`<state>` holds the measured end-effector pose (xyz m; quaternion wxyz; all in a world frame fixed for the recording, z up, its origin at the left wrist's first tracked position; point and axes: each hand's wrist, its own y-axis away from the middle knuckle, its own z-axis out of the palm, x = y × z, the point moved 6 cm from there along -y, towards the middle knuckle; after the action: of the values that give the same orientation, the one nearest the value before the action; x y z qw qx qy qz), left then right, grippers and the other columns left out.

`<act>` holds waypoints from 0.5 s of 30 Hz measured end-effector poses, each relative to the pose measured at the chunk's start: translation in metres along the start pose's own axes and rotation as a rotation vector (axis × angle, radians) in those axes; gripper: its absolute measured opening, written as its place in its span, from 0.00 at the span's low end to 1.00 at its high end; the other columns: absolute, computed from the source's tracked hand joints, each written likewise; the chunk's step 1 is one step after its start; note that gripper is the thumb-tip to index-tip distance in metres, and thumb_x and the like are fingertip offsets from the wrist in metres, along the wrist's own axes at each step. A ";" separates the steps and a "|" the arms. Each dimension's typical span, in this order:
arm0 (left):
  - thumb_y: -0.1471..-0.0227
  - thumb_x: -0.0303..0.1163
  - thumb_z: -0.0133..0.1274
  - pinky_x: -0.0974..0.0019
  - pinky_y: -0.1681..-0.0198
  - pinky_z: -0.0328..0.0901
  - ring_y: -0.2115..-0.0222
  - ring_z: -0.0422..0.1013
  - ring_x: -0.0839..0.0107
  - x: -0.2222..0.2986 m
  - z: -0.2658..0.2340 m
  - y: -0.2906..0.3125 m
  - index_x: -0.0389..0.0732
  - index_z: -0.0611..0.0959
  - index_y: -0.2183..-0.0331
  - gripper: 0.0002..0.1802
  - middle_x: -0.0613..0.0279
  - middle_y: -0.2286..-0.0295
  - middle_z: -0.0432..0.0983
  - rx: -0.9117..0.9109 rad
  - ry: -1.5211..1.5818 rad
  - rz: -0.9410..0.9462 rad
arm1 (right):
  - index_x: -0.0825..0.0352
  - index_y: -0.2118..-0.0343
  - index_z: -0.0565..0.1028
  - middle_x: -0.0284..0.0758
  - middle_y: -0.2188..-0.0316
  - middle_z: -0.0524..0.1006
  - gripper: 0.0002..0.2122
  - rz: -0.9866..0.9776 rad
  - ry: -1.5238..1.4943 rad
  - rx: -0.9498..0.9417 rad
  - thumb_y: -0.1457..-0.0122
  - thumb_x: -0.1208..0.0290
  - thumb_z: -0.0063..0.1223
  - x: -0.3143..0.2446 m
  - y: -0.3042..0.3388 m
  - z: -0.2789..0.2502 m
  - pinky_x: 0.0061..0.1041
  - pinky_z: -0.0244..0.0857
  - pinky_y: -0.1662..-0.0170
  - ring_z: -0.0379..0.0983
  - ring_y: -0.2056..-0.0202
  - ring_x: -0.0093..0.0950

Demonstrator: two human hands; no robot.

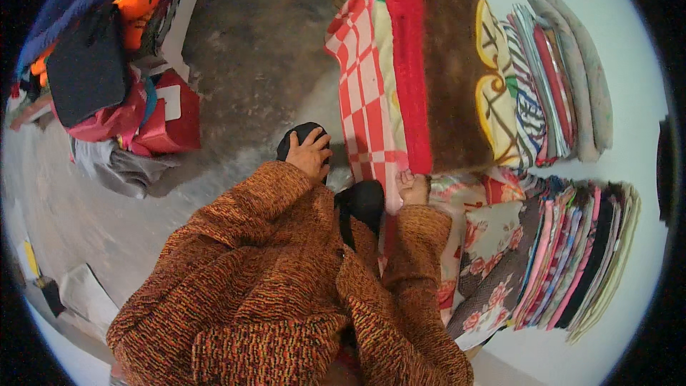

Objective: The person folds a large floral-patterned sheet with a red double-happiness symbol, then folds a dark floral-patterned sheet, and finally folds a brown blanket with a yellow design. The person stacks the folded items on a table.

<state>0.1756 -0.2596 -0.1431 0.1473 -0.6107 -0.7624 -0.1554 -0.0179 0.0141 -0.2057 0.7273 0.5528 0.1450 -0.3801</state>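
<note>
A thick blanket with a brown middle [457, 64] and a red border lies folded at the right, on a red-and-white checked cloth [361, 93]. At its near corner is my right hand [413, 187], fingers curled against the red edge; the hand partly hides the hold. My left hand [309, 154] rests with spread fingers on a dark rounded shape, perhaps my knee or shoe, and holds nothing. Beside my right forearm lies a grey-brown cloth with pink flowers [493, 243].
Folded fabrics stand in two stacks along the white wall, a far stack [561, 86] and a near stack [582, 257]. Across the grey floor [250, 50] at the left are a red box [175, 129], a black flat item [89, 64] and grey cloth [118, 164].
</note>
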 end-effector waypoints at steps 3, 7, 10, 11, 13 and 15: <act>0.57 0.42 0.54 0.31 0.48 0.46 0.41 0.46 0.62 -0.002 -0.004 0.000 0.51 0.79 0.59 0.19 0.67 0.47 0.58 -0.014 0.000 -0.019 | 0.62 0.64 0.70 0.34 0.69 0.72 0.13 -0.095 -0.009 0.117 0.44 0.57 0.47 0.000 -0.002 0.005 0.39 0.62 0.52 0.67 0.62 0.34; 0.55 0.43 0.53 0.31 0.48 0.44 0.41 0.46 0.62 0.001 -0.010 -0.003 0.51 0.79 0.58 0.19 0.66 0.46 0.57 -0.048 0.033 -0.014 | 0.58 0.67 0.69 0.30 0.75 0.69 0.14 -0.152 -0.247 -0.602 0.43 0.51 0.46 -0.024 0.003 0.034 0.31 0.62 0.62 0.63 0.70 0.29; 0.53 0.43 0.52 0.32 0.48 0.44 0.41 0.45 0.62 0.000 -0.010 -0.001 0.49 0.78 0.57 0.19 0.64 0.47 0.57 -0.050 0.029 -0.015 | 0.55 0.74 0.66 0.23 0.83 0.64 0.15 -0.306 -0.190 0.169 0.44 0.48 0.46 -0.033 0.045 0.036 0.26 0.57 0.71 0.55 0.81 0.21; 0.53 0.42 0.52 0.32 0.48 0.44 0.41 0.45 0.62 0.000 -0.009 -0.001 0.49 0.78 0.58 0.19 0.64 0.47 0.57 -0.052 0.029 -0.015 | 0.54 0.77 0.64 0.21 0.86 0.62 0.15 -0.337 -0.187 0.244 0.45 0.47 0.46 -0.040 0.063 0.050 0.24 0.55 0.74 0.53 0.85 0.18; 0.54 0.42 0.53 0.31 0.48 0.45 0.41 0.45 0.62 0.000 -0.008 -0.003 0.49 0.78 0.58 0.19 0.64 0.47 0.57 -0.051 0.028 -0.011 | 0.54 0.72 0.67 0.22 0.82 0.65 0.15 -0.385 -0.181 0.250 0.45 0.47 0.45 -0.055 0.099 0.081 0.24 0.56 0.73 0.56 0.82 0.19; 0.54 0.42 0.53 0.31 0.48 0.45 0.41 0.45 0.62 0.003 -0.006 -0.004 0.49 0.78 0.58 0.19 0.65 0.47 0.57 -0.036 0.005 0.004 | 0.55 0.66 0.69 0.24 0.75 0.68 0.17 -0.475 -0.170 0.192 0.45 0.46 0.44 -0.072 0.096 0.082 0.25 0.59 0.71 0.60 0.77 0.20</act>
<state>0.1711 -0.2603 -0.1363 0.1383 -0.6143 -0.7580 -0.1702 -0.0150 -0.0233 -0.0650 0.5714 0.5359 0.1721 -0.5972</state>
